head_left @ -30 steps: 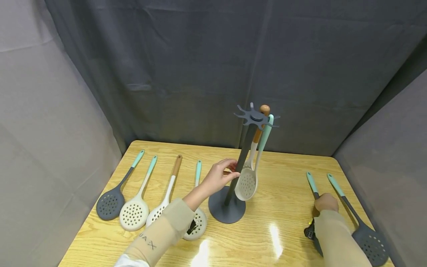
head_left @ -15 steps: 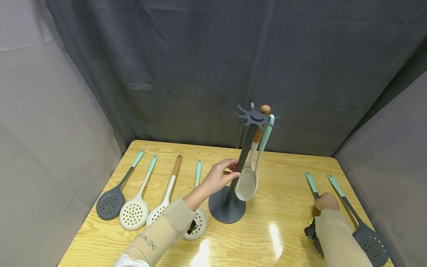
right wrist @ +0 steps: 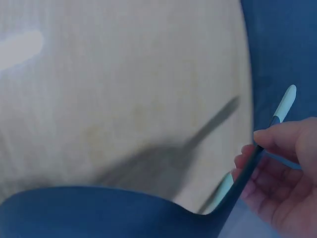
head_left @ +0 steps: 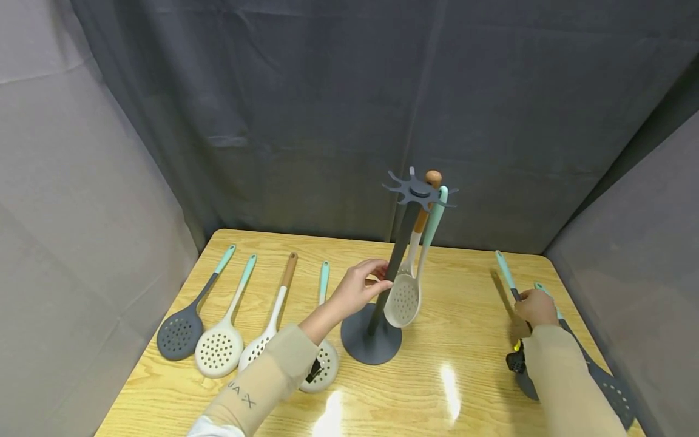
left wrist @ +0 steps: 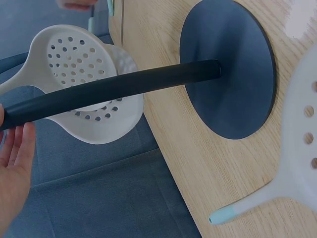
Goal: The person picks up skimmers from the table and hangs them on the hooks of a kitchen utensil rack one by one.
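You have just raised the dark utensil point(head_left: 527, 382) off the table point(head_left: 464, 340): your right hand point(head_left: 537, 308) is now higher and farther forward than 0.5 seconds ago, and the mint handle point(head_left: 505, 270) has risen with it. Its shadow lies on the wood apart from the utensil, which suggests it is no longer resting there. Your right thumb and fingers pinch the dark shaft just below the mint part, as the right wrist view shows, with the broad head hanging lower.

For the work in hand, I judge the pickup to be done. The utensil is at the right side of the table, well apart from the stand point(head_left: 404, 240).

Your left hand point(head_left: 357, 286) has hardly moved; its thumb and fingers grip the stand's post from both sides. 2 pale utensils hang from the stand: the mint-handled strainer point(head_left: 404, 301) in front and the brown-handled spoon point(head_left: 413, 246) behind it.

1 dark turner point(head_left: 608, 385) lies beyond your right sleeve, partly covered by it. 4 utensils lie to the left of the stand, including the dark skimmer point(head_left: 180, 334).
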{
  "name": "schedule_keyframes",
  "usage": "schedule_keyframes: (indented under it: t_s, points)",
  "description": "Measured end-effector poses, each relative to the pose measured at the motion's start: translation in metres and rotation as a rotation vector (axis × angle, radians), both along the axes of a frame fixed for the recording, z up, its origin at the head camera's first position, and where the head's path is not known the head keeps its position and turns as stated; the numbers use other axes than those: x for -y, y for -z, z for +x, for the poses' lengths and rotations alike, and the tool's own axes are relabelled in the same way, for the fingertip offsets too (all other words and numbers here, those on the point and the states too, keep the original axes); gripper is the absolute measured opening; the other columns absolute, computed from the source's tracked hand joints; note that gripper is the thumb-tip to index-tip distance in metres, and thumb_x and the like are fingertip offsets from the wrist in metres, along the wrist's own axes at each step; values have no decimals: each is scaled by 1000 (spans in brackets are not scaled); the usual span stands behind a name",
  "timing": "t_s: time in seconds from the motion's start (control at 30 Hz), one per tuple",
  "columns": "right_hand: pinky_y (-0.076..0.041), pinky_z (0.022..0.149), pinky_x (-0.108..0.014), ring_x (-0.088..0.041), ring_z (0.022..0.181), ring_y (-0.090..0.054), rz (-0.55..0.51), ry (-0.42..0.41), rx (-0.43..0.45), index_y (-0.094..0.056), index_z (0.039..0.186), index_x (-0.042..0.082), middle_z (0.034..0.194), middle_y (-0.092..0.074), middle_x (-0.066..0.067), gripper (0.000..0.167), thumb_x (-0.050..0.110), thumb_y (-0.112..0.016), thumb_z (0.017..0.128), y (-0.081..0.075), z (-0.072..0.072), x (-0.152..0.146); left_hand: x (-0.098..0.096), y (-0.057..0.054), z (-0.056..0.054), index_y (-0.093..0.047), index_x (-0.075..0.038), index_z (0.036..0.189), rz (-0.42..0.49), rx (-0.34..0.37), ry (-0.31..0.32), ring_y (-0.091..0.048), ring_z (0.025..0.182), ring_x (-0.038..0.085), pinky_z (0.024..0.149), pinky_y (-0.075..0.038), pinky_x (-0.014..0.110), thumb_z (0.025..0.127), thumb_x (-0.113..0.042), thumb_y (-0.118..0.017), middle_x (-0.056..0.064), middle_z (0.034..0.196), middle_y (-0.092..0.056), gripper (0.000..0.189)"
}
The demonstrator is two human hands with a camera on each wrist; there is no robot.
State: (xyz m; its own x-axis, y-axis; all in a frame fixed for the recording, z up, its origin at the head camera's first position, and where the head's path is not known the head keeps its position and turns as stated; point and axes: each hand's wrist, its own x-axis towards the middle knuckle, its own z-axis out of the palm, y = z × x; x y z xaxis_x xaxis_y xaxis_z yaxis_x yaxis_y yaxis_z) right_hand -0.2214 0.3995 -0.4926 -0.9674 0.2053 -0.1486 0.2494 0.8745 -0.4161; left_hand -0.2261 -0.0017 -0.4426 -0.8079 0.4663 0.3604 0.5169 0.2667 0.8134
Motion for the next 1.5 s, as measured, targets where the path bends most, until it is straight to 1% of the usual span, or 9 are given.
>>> schedule_keyframes:
  t_s: [0.33,0.47,0.63,0.73,0.87,0.97,1.1,1.27,1.5]
  points:
    - [-48,54,-37,-37,74,-59,-75,-64,-222,-52,116,-16,97,-58,-34,37,6,-53,87,-34,-22,24,0,-2,1,-57,-4,115,-1,-6,-5,-60,89,16,76,-52,19,85,-13,-64,8,102,-60,32]
    - [-48,56,-36,-39,79,-57,-116,-85,-280,-52,118,-15,98,-58,-33,37,7,-53,88,-50,-22,34,0,-2,1,-58,-4,114,16,-3,3,-60,89,16,75,-52,20,85,-14,-64,8,102,-60,31]
    - [-51,62,-46,-45,87,-57,-161,-133,-370,-52,118,-14,98,-58,-33,35,5,-54,89,-73,-17,49,0,-1,1,-58,-4,114,7,-4,3,-60,89,16,75,-52,18,85,-14,-64,7,102,-60,31]
    - [-53,62,-44,-44,86,-59,-169,-164,-431,-54,118,-13,97,-60,-32,34,6,-55,89,-88,-13,59,0,-1,1,-57,-4,115,-2,-1,1,-60,90,15,75,-51,17,85,-13,-64,7,103,-60,31]
    - [-50,57,-23,-35,82,-62,-170,-180,-475,-56,118,-9,98,-62,-28,34,10,-57,89,-108,-7,73,0,-1,1,-57,-4,115,-4,2,3,-60,90,16,76,-51,17,86,-14,-63,7,103,-60,31]
    - [-43,55,-11,-10,74,-60,-170,-180,-494,-56,119,-6,97,-64,-25,35,12,-59,89,-120,-1,83,0,-1,1,-57,-4,115,-3,0,3,-60,90,16,76,-51,17,86,-14,-63,7,103,-60,31]
    - [-41,56,-4,17,68,-46,-203,-180,-530,-58,120,-4,95,-64,-22,35,12,-60,88,-133,8,94,0,-1,1,-58,-4,114,0,-5,7,-60,90,16,76,-52,18,85,-14,-64,8,102,-60,31]
    - [-41,59,-1,21,69,-46,-248,-192,-594,-60,116,-4,90,-64,-18,33,9,-63,86,-146,22,106,0,-2,2,-58,-4,114,-1,-5,8,-60,89,17,76,-52,19,86,-14,-64,8,102,-60,31]
    - [-43,61,-3,19,73,-51,-298,-249,-618,-62,114,-4,84,-59,12,34,5,-67,82,-162,45,119,1,-3,2,-57,-3,115,-4,-4,3,-60,90,16,76,-52,18,85,-13,-64,8,102,-60,32]
